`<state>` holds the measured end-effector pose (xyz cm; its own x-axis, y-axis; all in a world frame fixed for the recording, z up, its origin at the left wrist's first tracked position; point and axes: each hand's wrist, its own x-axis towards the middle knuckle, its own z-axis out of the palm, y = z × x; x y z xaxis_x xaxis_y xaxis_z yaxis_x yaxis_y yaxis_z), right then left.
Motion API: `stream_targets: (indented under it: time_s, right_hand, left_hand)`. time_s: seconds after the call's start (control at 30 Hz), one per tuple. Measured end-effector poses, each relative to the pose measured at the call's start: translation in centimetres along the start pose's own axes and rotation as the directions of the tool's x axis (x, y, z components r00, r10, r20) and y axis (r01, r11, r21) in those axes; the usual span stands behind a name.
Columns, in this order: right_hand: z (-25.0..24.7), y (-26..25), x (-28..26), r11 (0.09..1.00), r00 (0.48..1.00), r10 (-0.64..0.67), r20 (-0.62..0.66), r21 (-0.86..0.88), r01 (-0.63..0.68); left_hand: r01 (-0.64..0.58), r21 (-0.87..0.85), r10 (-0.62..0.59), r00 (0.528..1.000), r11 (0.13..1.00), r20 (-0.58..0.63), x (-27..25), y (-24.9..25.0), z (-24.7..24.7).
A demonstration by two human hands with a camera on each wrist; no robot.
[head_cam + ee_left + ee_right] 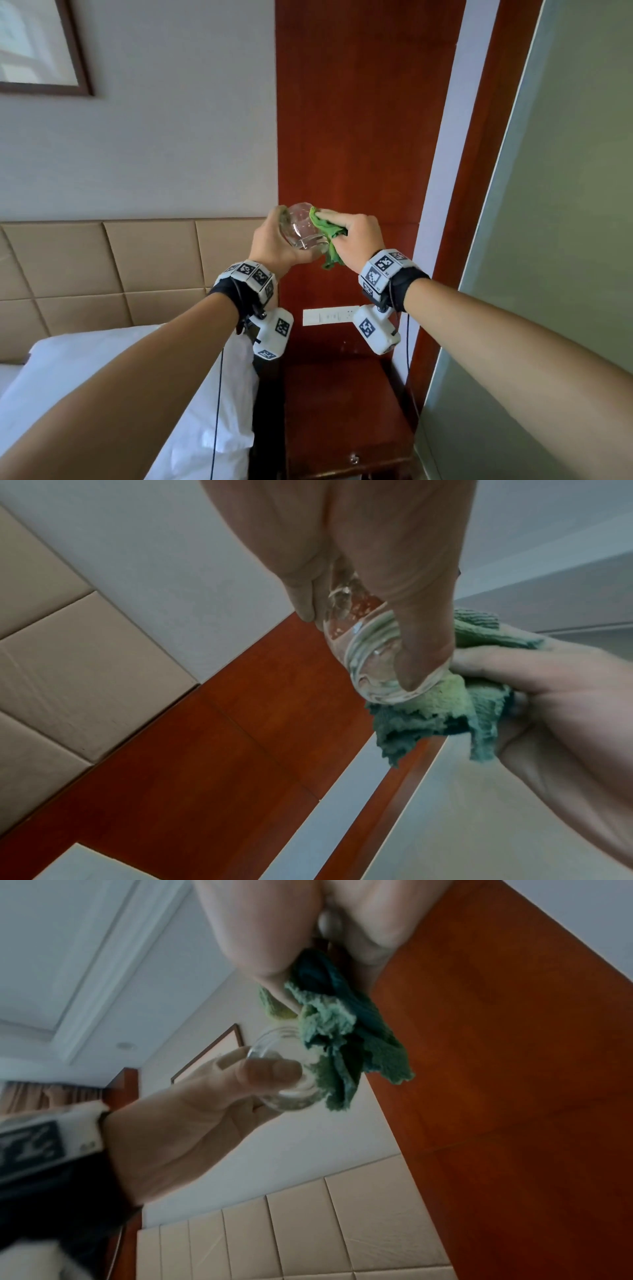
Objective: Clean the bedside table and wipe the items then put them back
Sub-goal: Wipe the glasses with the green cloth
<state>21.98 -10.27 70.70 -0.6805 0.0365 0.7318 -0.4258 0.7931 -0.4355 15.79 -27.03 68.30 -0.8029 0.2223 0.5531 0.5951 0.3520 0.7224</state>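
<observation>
A clear drinking glass [301, 228] is held up in front of the red wood wall panel, tilted on its side. My left hand [274, 245] grips it, thumb across the thick base [387, 674] and fingers round the far side. My right hand [356, 236] holds a green cloth [325, 229] and presses it against the glass's right side; the loose end of the cloth [346, 1053] hangs down. In the right wrist view the glass [274, 1056] sits just left of the cloth. Far below stands the dark wooden bedside table [346, 411], its top bare in view.
A bed with white sheets [120, 394] lies left of the table, under a beige padded headboard [102, 270]. A white switch plate [329, 316] sits on the panel above the table. A frosted glass partition [548, 240] stands at the right. A framed picture [41, 48] hangs upper left.
</observation>
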Motion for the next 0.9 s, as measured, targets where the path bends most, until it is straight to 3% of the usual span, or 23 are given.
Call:
stream_targets:
  time_s: [0.3, 0.43, 0.5, 0.73, 0.9]
  right_hand:
    - [-3.0, -1.0, 0.4, 0.998, 0.997, 0.003, 0.078, -0.063, 0.002]
    - [-3.8, 0.1, 1.3, 0.986, 0.981, 0.163, -0.105, 0.056, -0.158]
    - [-4.0, 0.3, 1.8, 0.976, 0.970, 0.210, -0.123, 0.088, -0.200]
    - [-3.3, 0.5, 1.7, 0.962, 0.975, 0.221, 0.020, 0.160, -0.221]
    - [-3.6, 0.6, 0.8, 0.917, 0.947, 0.270, 0.176, 0.254, -0.309]
  left_hand:
    - [0.016, 0.005, -0.015, 0.999, 1.000, -0.028, 0.8, 0.7, -0.2]
    - [0.016, 0.045, -0.016, 1.000, 0.999, -0.001, 0.6, 0.3, -0.1]
    - [0.008, 0.025, -0.009, 1.000, 1.000, 0.018, 0.4, 0.5, 0.1]
    - [-0.020, -0.049, 0.021, 0.999, 0.999, 0.035, -0.1, 2.0, 1.6]
    - [-0.005, 0.029, 0.005, 1.000, 1.000, -0.004, 0.1, 2.6, 2.0]
